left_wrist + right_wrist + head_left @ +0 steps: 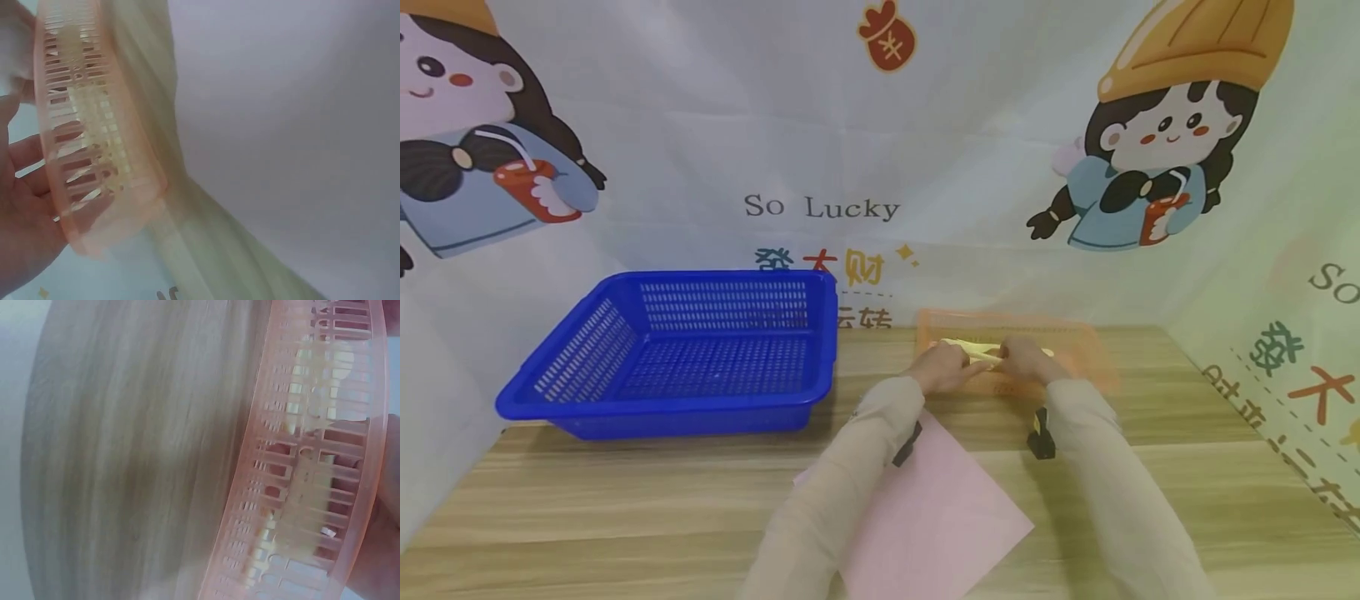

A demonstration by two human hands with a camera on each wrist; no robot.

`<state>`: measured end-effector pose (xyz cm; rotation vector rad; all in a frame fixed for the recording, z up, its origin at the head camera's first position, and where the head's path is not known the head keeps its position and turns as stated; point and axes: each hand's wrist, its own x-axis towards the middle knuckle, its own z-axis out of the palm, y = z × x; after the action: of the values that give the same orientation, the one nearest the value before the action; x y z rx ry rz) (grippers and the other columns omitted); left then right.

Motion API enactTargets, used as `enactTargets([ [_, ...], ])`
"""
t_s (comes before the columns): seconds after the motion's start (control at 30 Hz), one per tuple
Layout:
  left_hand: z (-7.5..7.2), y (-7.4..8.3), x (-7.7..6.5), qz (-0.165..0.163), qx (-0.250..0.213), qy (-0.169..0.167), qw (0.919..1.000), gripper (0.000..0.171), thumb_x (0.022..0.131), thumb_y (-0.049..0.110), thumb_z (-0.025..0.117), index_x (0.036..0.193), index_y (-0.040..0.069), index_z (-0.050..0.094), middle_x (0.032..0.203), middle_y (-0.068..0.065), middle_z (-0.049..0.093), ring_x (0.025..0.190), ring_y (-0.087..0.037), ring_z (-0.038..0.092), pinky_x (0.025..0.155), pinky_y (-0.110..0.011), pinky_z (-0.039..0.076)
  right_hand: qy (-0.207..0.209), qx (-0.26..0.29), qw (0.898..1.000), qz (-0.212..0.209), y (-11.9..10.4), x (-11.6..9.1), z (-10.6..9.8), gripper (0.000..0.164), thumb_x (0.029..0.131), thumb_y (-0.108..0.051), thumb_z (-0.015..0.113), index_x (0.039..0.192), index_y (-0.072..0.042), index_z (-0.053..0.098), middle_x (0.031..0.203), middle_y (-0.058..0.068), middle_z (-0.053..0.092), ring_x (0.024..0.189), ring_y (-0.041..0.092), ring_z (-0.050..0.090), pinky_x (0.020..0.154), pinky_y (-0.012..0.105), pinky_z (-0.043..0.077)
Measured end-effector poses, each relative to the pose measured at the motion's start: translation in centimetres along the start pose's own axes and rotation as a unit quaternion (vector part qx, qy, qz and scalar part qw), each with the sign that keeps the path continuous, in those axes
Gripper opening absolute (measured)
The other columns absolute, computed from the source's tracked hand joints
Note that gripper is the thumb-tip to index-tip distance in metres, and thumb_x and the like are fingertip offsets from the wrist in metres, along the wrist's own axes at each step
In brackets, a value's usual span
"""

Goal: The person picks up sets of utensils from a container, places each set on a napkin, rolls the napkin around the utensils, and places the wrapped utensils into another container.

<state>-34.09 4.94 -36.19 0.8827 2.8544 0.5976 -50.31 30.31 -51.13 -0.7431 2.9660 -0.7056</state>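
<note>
Yellow piece (977,347): pale, thin, stretched left to right inside the orange basket (1078,342). Shows as pale yellow through the slotted wall in both wrist views. Can't tell what it's made of.

Right hand (1026,360): fingers bent down onto the yellow piece, pinching it; yellow shows on either side of the fingertips. Left hand (942,368): reaches in over the near side, thumb pointing toward the right hand, digits at the yellow piece. Can't tell whether it pinches or only touches; basket wall and blur hide the contact. Hands are close together.

Orange basket: low, translucent, slotted walls, at the back of the wood-grain table (1150,483), near the backdrop. Right end blurred in the head view.

Pink sheet (940,508): flat on the table in front of the basket, turned cornerwise, left sleeve (827,492) crossing above it. Right sleeve (1120,483) is over bare wood. Black wrist mount (1042,437) under the right cuff, another at the left.

Blue basket (662,408): bigger, slotted, left of the orange one, apart from it. Backdrop (970,167): white, cartoon figures, "So Lucky" lettering.
</note>
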Motion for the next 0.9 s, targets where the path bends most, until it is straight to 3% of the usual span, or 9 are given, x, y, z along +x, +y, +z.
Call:
enactTargets([
  [0.07,-0.2,-0.2,-0.2,0.010,-0.016,0.013,0.9997,0.047,0.092,0.037,0.044,0.055,0.010,0.052,0.046,0.005,0.035,0.042,-0.007,0.031,0.047,-0.019,0.029,0.023,0.002,0.999,-0.026,0.6,-0.1,0.2,0.014,0.079,-0.019,0.057,0.079,-0.005,0.060,0.062,0.002,0.050,0.048,0.012,0.039,0.041,0.027,0.032],
  [0.17,-0.5,-0.5,-0.4,0.020,-0.031,0.031,0.9988,0.033,0.092,0.027,0.048,0.073,0.004,0.064,0.060,0.001,0.055,0.054,-0.009,0.047,0.052,-0.017,0.037,0.020,-0.006,1.000,-0.002,-1.8,-1.3,-1.0,0.022,0.078,-0.015,0.051,0.091,0.000,0.060,0.065,0.006,0.052,0.048,0.015,0.041,0.041,0.028,0.035],
  [0.23,-0.7,-0.8,-0.5,0.025,-0.038,0.043,0.9980,0.026,0.091,0.020,0.049,0.089,0.001,0.066,0.080,-0.004,0.064,0.072,-0.012,0.058,0.065,-0.018,0.045,0.017,-0.010,0.999,0.026,-5.9,-3.1,-3.0,0.020,0.079,-0.015,0.050,0.088,0.001,0.058,0.064,0.006,0.051,0.049,0.016,0.041,0.042,0.029,0.035],
  [0.33,-1.1,-1.1,-0.7,0.023,-0.065,0.055,0.9961,0.025,0.091,0.013,0.047,0.105,-0.003,0.062,0.107,-0.012,0.062,0.094,-0.020,0.059,0.086,-0.027,0.045,0.021,-0.004,0.998,0.055,-13.0,-6.6,-6.4,0.016,0.081,-0.013,0.050,0.080,0.002,0.055,0.060,0.005,0.045,0.049,0.016,0.039,0.044,0.027,0.033],
  [0.43,-1.6,-1.3,-0.9,0.023,-0.103,0.068,0.9921,0.027,0.091,0.009,0.046,0.109,-0.006,0.057,0.110,-0.017,0.060,0.098,-0.024,0.058,0.089,-0.031,0.044,0.022,-0.045,0.995,0.084,-18.3,-9.0,-9.2,0.017,0.086,-0.019,0.050,0.081,-0.004,0.056,0.060,0.001,0.043,0.053,0.016,0.041,0.049,0.028,0.034],
  [0.6,-2.1,-1.2,-1.3,0.033,-0.163,0.096,0.9813,0.031,0.089,0.006,0.048,0.116,-0.008,0.048,0.110,-0.019,0.054,0.099,-0.027,0.055,0.084,-0.030,0.046,0.056,-0.010,0.996,0.072,-20.8,-9.6,-10.4,0.023,0.090,-0.018,0.049,0.095,0.003,0.057,0.063,0.007,0.048,0.048,0.012,0.038,0.044,0.026,0.034],
  [0.67,-2.3,-0.9,-1.5,0.031,-0.181,0.100,0.9779,0.033,0.088,0.006,0.049,0.117,-0.008,0.046,0.110,-0.019,0.054,0.098,-0.027,0.056,0.083,-0.029,0.047,0.064,0.049,0.994,0.071,-21.7,-9.7,-10.6,0.026,0.089,-0.011,0.051,0.102,0.011,0.051,0.073,0.018,0.054,0.048,0.011,0.040,0.043,0.023,0.036],
  [0.77,-2.7,-0.2,-2.0,0.026,-0.209,0.101,0.9723,0.029,0.088,0.008,0.051,0.113,-0.008,0.050,0.107,-0.019,0.056,0.096,-0.027,0.057,0.081,-0.027,0.048,0.080,0.079,0.990,0.084,-23.2,-10.0,-10.8,0.028,0.087,-0.009,0.053,0.105,0.012,0.048,0.087,0.026,0.058,0.052,0.012,0.047,0.045,0.022,0.041],
  [0.9,-3.7,1.2,-3.4,0.024,-0.310,0.077,0.9472,0.026,0.091,0.010,0.047,0.108,-0.009,0.055,0.108,-0.022,0.057,0.090,-0.031,0.061,0.072,-0.030,0.052,0.109,0.144,0.979,0.098,-25.9,-10.8,-10.8,0.027,0.087,-0.008,0.052,0.107,0.009,0.049,0.081,0.019,0.058,0.053,0.011,0.047,0.046,0.022,0.042],
])
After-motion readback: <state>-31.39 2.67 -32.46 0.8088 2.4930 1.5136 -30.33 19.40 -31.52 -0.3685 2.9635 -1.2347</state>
